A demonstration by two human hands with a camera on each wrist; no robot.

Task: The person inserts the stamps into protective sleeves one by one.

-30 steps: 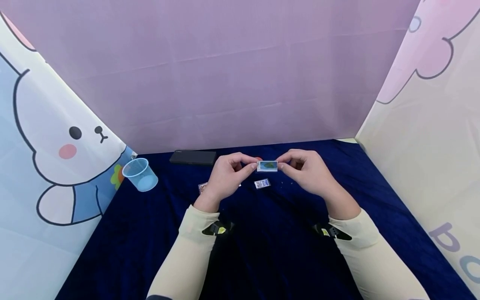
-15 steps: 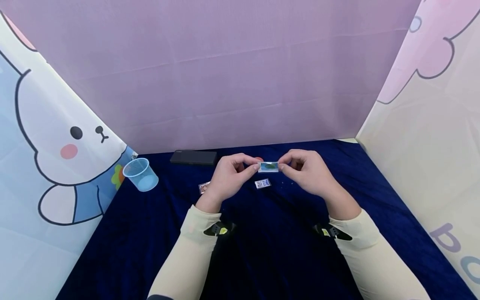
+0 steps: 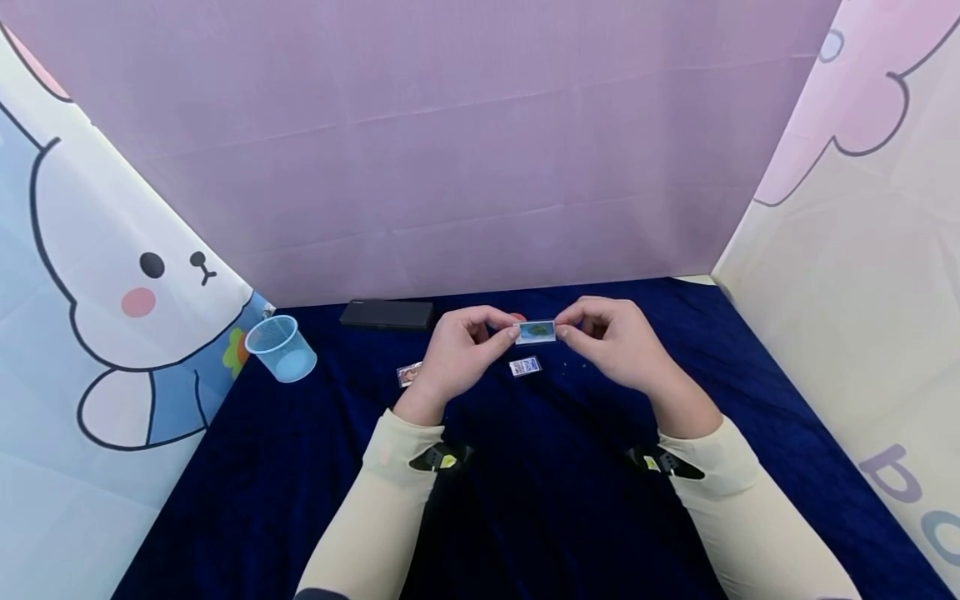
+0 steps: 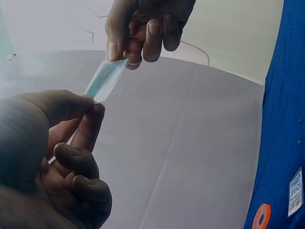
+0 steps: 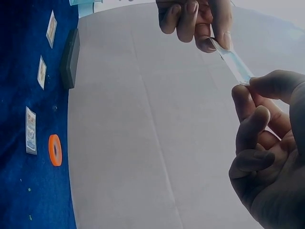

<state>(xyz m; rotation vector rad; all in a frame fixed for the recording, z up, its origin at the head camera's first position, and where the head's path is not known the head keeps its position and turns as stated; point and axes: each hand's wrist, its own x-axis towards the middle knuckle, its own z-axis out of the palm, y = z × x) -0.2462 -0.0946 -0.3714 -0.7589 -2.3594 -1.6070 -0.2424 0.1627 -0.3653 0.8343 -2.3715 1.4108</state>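
Note:
A small clear-edged picture card with a blue and green print is held level above the table. My left hand pinches its left end between thumb and index finger. The right hand pinches the opposite end the same way. In the left wrist view the card stretches between the two sets of fingertips, tilted and catching light. Below it on the cloth lies a blue-and-white card. Another card shows beside my left wrist, partly covered by it.
Dark blue cloth covers the table. Further back sit a flat black case and, at left, a blue mesh basket. An orange ring-shaped roll lies near the cards, with a third card. Fabric walls enclose the table.
The card tips slightly back and forth between my fingers, its glare brighter half a second ago than now. My left hand has shifted a touch to the right; both hands keep their pinch.

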